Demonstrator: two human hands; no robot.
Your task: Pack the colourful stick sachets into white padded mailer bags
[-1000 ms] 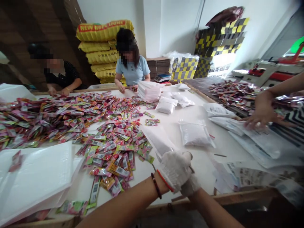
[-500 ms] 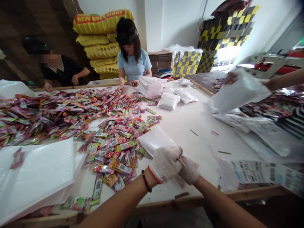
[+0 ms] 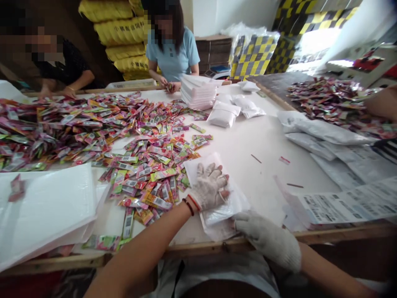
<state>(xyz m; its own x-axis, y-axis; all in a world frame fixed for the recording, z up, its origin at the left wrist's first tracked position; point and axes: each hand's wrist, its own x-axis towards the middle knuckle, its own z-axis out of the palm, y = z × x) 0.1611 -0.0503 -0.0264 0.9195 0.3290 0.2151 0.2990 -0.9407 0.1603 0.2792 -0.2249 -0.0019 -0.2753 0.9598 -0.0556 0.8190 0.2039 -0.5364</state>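
Note:
My left hand [image 3: 208,187], in a white knit glove with cut fingertips, lies flat with fingers spread on a white plastic mailer bag [image 3: 217,194] on the white table [image 3: 257,140]. My right hand [image 3: 266,238], also gloved, rests at the table's near wooden edge and grips the bag's lower end between curled fingers. A heap of colourful snack sachets [image 3: 145,165] lies just left of the bag.
A stack of white bags [image 3: 46,215] sits at the near left. Filled bags [image 3: 223,116] and a stack of empty ones [image 3: 198,91] lie farther back. Shipping labels [image 3: 344,203] and grey mailers [image 3: 322,136] lie right. Two people work at the far side; another arm [image 3: 383,103] shows right.
My hands have parted: the left now presses flat on the bag, the right dropped to the table edge. The person on the right lifted away the filled bag. The view tilted down.

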